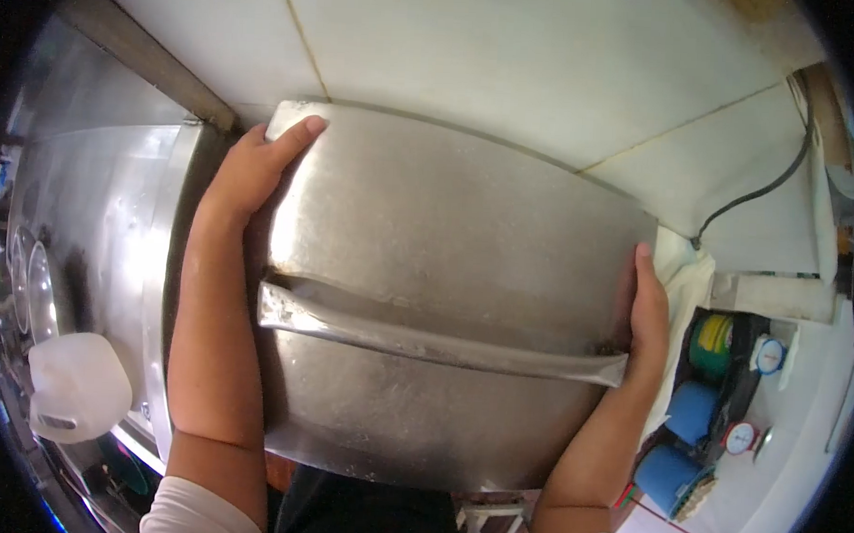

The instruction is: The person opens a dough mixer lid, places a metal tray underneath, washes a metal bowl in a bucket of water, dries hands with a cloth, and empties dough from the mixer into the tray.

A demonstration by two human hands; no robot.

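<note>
A large stainless steel panel (pixel 448 210), dull and lightly scuffed, fills the middle of the view in front of my body. A folded metal ledge (pixel 442 348), like a long handle, runs across its lower half. My left hand (pixel 255 168) grips the panel's upper left edge, thumb lying on its face and the other fingers mostly hidden behind the edge. On the right side my right hand (pixel 646 309) is closed around the opposite edge, its thumb pointing up along it. What lies behind the panel is hidden.
White tiled wall (pixel 512 61) stands close behind the panel. To the left are a steel counter (pixel 116 196) and a translucent plastic jug (pixel 79 385). A black cable (pixel 769 191) hangs at right, above blue containers (pixel 670 472) and a dial scale (pixel 742 438).
</note>
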